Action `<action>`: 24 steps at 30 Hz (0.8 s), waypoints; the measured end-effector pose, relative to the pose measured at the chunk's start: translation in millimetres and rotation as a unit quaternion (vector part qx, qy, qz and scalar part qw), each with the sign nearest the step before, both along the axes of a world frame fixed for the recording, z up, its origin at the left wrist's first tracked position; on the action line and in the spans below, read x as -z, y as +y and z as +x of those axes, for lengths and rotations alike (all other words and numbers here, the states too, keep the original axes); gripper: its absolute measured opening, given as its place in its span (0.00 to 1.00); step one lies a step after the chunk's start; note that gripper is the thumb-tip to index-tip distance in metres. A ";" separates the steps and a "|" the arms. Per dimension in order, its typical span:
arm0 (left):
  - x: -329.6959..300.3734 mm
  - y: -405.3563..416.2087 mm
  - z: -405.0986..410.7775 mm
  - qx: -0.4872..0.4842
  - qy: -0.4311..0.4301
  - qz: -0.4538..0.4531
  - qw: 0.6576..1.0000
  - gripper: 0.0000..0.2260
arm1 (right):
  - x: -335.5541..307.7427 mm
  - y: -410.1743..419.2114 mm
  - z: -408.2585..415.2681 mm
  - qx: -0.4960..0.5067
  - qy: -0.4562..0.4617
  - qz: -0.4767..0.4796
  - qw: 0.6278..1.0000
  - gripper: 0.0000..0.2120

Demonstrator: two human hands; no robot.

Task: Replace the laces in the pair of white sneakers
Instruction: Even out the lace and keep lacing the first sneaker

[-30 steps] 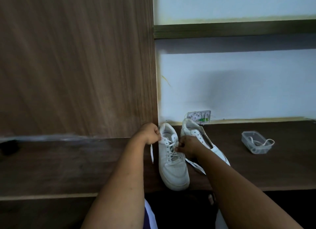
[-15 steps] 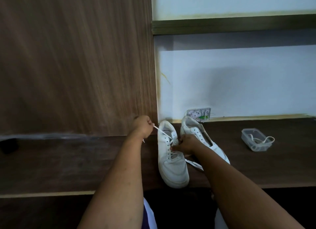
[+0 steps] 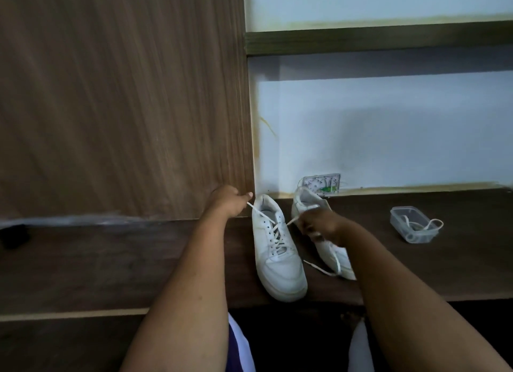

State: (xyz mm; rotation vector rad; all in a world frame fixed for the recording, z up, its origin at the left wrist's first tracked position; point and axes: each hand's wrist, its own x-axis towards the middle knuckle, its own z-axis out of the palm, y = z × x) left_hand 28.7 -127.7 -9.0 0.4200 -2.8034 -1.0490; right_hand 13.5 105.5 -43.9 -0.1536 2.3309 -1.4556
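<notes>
Two white sneakers stand on a dark wooden desk (image 3: 111, 263). The left sneaker (image 3: 277, 263) points toward me, its white lace (image 3: 273, 233) crossed through the eyelets. My left hand (image 3: 227, 201) grips one lace end, stretched taut up and to the left of the shoe's collar. My right hand (image 3: 316, 223) grips the other end, pulled to the right. That hand and forearm cover part of the right sneaker (image 3: 330, 249). A loose lace end (image 3: 319, 267) lies on the desk between the two shoes.
A clear plastic tub (image 3: 410, 228) with a white lace trailing over its rim sits at the right. A small transparent box (image 3: 322, 183) leans against the pale wall behind the shoes. A brown wood panel (image 3: 125, 94) rises at left. The desk's front edge runs just below the sneaker's toe.
My left hand has drawn its lace end up and to the left until taut. My right hand has left the eyelets and pulled its end out to the right.
</notes>
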 end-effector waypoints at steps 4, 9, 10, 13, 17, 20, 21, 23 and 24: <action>-17.0 15.3 6.5 0.000 0.086 0.164 0.983 0.16 | -31.6 27.9 -6.5 0.186 0.005 -0.340 0.922 0.15; -35.3 52.8 -5.6 0.070 0.179 0.360 0.913 0.10 | -60.0 41.2 -4.0 0.350 0.109 -0.468 0.804 0.18; -37.1 60.4 -10.3 0.090 0.194 0.343 0.915 0.08 | -65.1 40.7 -0.5 0.364 0.138 -0.460 0.798 0.19; -36.8 76.7 -34.3 0.156 0.193 0.251 0.936 0.11 | -70.0 34.5 3.5 0.378 0.211 -0.396 0.810 0.18; -36.0 80.6 -58.2 0.202 0.101 0.017 0.974 0.23 | -54.7 18.4 -2.4 0.297 0.264 -0.288 0.871 0.12; -34.6 73.9 -60.8 0.184 0.031 -0.050 0.981 0.25 | -46.0 11.1 -2.4 0.202 0.292 -0.128 0.926 0.13; -32.5 70.4 -61.3 0.176 0.023 -0.019 0.984 0.24 | -45.3 8.9 -1.4 0.177 0.302 -0.073 0.934 0.12; -26.0 63.7 -59.5 0.177 0.025 0.021 0.984 0.16 | -43.7 3.1 0.4 0.157 0.318 -0.030 0.934 0.07; -22.5 61.5 -58.8 0.187 0.031 0.024 0.981 0.10 | -42.3 -0.2 0.5 0.159 0.319 -0.035 0.934 0.03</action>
